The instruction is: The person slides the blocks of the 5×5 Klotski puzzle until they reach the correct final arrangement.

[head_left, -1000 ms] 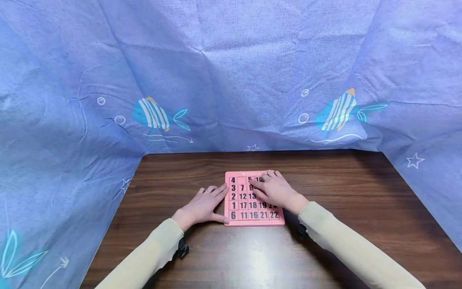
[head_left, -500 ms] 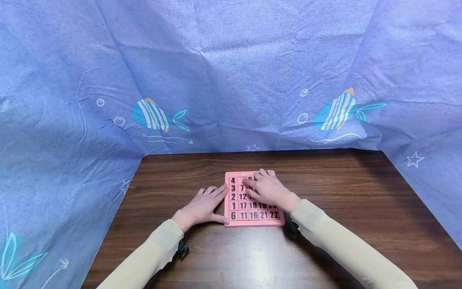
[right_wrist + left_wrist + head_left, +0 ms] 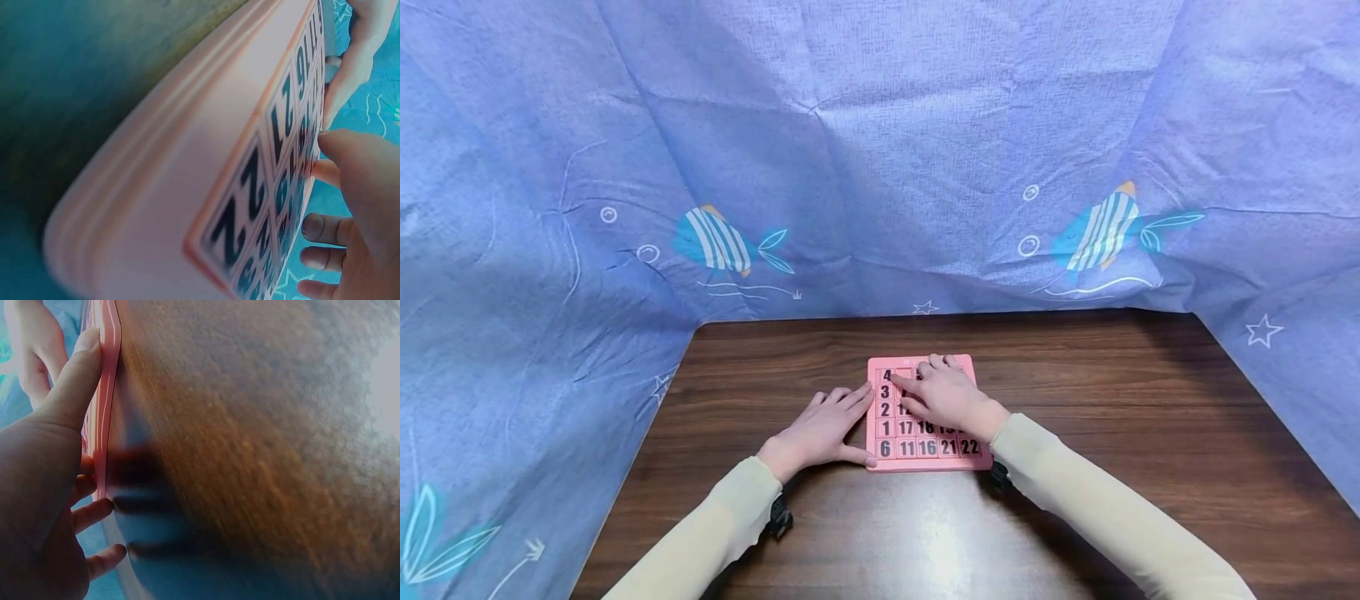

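A pink number sliding puzzle [image 3: 928, 463] lies flat on the table, its tiles printed with black numerals. My left hand [image 3: 811, 433] rests at its left side, fingertips along the edge and thumb [image 3: 74, 378] on the near left corner. Over the upper tiles is my right hand [image 3: 951, 398], with its index fingertip touching the right part of tile 4 [image 3: 885, 376]. A gap without a tile shows just right of tile 4. The right hand hides several tiles in the upper right. In the right wrist view, tile 22 [image 3: 236, 206] sits at the near corner.
The brown wooden table [image 3: 1112, 400] stretches out on both sides of the puzzle. A blue cloth [image 3: 917, 167] with fish prints hangs behind the table and at its sides. Each wrist carries a dark device [image 3: 779, 517] under the sleeve cuff.
My right hand has slid left across the top row, its index fingertip going from near tile 5, over the gap, to tile 4. The left hand and the puzzle have stayed put.
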The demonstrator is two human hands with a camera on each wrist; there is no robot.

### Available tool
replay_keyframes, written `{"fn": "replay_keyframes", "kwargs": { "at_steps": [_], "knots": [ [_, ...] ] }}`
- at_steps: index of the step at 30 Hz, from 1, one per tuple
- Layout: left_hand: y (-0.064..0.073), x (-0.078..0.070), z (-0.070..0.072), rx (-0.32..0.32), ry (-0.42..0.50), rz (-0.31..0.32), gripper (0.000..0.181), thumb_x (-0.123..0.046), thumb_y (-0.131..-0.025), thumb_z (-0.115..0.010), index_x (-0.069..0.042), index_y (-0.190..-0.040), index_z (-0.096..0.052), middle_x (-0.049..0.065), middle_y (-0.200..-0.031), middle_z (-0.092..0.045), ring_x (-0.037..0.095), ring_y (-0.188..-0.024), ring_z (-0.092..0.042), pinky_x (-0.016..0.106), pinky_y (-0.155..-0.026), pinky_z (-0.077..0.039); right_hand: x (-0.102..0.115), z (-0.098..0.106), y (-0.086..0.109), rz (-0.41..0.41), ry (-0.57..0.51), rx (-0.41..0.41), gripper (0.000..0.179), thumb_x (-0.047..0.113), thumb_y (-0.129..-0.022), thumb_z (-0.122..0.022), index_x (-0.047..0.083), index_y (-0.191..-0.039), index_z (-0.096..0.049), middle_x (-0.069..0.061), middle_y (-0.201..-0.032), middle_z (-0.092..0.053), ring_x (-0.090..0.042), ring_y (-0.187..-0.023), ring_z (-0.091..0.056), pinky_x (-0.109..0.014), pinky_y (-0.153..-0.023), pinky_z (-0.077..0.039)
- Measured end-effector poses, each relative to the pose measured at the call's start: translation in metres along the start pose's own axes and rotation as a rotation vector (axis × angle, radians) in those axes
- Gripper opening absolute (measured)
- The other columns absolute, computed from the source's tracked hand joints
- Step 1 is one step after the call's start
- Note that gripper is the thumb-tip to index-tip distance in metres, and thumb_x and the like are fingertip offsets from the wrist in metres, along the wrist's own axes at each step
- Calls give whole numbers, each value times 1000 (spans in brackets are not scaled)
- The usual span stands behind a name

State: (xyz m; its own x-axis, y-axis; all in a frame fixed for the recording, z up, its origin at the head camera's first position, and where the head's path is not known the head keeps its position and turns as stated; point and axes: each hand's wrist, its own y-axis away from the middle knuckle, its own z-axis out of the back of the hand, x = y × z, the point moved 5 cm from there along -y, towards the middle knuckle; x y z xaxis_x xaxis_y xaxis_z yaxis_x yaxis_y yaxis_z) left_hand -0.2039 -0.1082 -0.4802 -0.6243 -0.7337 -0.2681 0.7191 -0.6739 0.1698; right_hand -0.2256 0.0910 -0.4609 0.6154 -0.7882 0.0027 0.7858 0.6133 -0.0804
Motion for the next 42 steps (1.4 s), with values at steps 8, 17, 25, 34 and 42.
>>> {"fn": "replay_keyframes", "kwargs": {
  "at_steps": [8, 17, 25, 34, 42],
  "knots": [
    [-2, 2, 1, -17, -25, -15, 110, -73, -83, -71, -12, -165, -31, 6, -172, -27, 32, -147, -37, 59, -113, -34, -14, 4, 13, -4, 12, -49, 42, 41, -103, -63, 24, -140, -69, -9, -93, -62, -31, -95, -53, -51, -89, -41],
    [-1, 1, 2, -23, -14, -26, 108, -71, -84, -72, -11, -165, -32, 8, -171, -29, 34, -146, -38, 60, -112, -34, -11, 2, 12, 15, -13, -85, 43, 40, -102, -63, 20, -140, -69, -9, -94, -62, -32, -96, -55, -51, -89, -40],
    [-1, -2, 2, -11, -3, -7, 109, -72, -85, -71, -12, -165, -30, 6, -172, -27, 34, -149, -35, 59, -115, -32, -7, 7, 12, 32, -5, -61, 42, 37, -103, -62, 18, -139, -69, -10, -101, -66, -32, -101, -57, -51, -93, -42],
    [1, -2, 1, -4, -7, -7, 109, -72, -85, -70, -12, -165, -30, 7, -172, -26, 33, -148, -36, 58, -114, -32, -4, 6, 16, 49, -33, -36, 45, 40, -103, -62, 19, -142, -67, -8, -97, -65, -29, -96, -56, -50, -91, -43],
    [0, 0, 0, -2, 4, -9, 108, -72, -85, -70, -12, -165, -30, 7, -172, -27, 34, -148, -36, 59, -115, -31, 14, 1, 12, 151, 2, -5, 47, 45, -105, -56, 27, -148, -62, -8, -102, -65, -28, -105, -59, -51, -99, -46]
  ]
}}
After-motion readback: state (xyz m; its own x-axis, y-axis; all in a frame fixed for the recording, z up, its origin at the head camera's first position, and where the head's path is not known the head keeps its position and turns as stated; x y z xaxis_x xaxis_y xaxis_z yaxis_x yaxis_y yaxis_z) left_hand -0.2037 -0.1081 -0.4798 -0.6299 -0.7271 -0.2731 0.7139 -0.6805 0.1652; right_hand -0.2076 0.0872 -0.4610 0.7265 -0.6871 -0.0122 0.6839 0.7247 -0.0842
